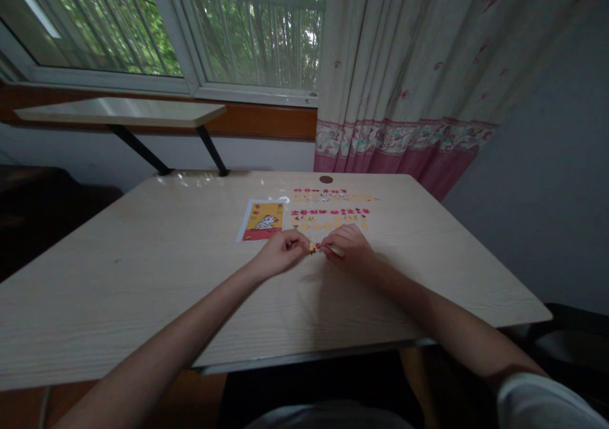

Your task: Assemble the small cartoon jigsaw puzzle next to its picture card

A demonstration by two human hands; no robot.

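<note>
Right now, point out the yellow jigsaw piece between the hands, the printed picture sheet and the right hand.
Yellow jigsaw piece (312,248): head view, visible middle.
Printed picture sheet (265,223): head view, on the animal.
Right hand (351,249): head view, back of the hand.

Floral curtain (390,67) beside daylit window (257,29)

A person's bare left forearm (202,318) and right forearm (428,302) angle inward from either side, the left hand (283,251) and right hand (351,249) curled into pinches, just beside each other.
</note>
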